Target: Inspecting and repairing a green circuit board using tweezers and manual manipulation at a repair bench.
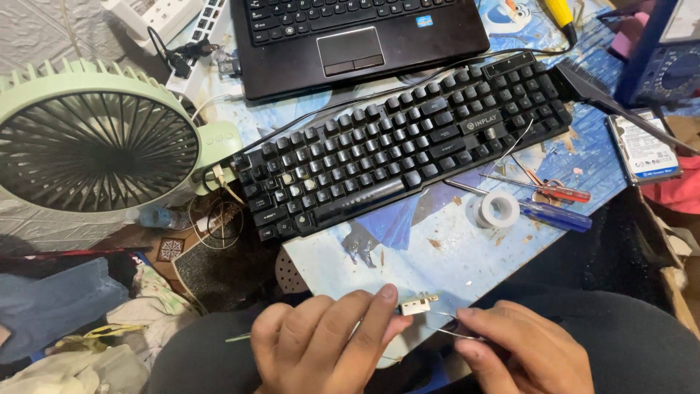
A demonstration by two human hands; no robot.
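At the bottom edge of the view, the left hand (321,346) pinches a small white plastic part (417,305) between thumb and forefinger, holding it just above the near edge of the bench (437,255). The part has a short metal piece sticking out on its right side; what kind of component it is cannot be made out. The right hand (521,349) is closed around a thin metal tool (456,332), whose tip points left toward the white part. Most of the tool is hidden inside the fist, so its kind is unclear, and whether the tip touches the part cannot be told. A thin greenish wire or stem shows to the left of the left hand, its end hidden behind the fingers. Both wrists are cut off by the frame.

Further back on the bench lies a black keyboard (401,142), set at a slant, with a black laptop (357,36) behind it, only partly in view. Right of the keyboard's near edge sit a roll of white tape (498,210), a red-handled screwdriver (558,191) and a blue-handled one (558,217). A bare hard drive (643,149) lies near the right edge, partly overlapped by a black brush. A pale green fan (95,146) stands to the left, cropped at the side
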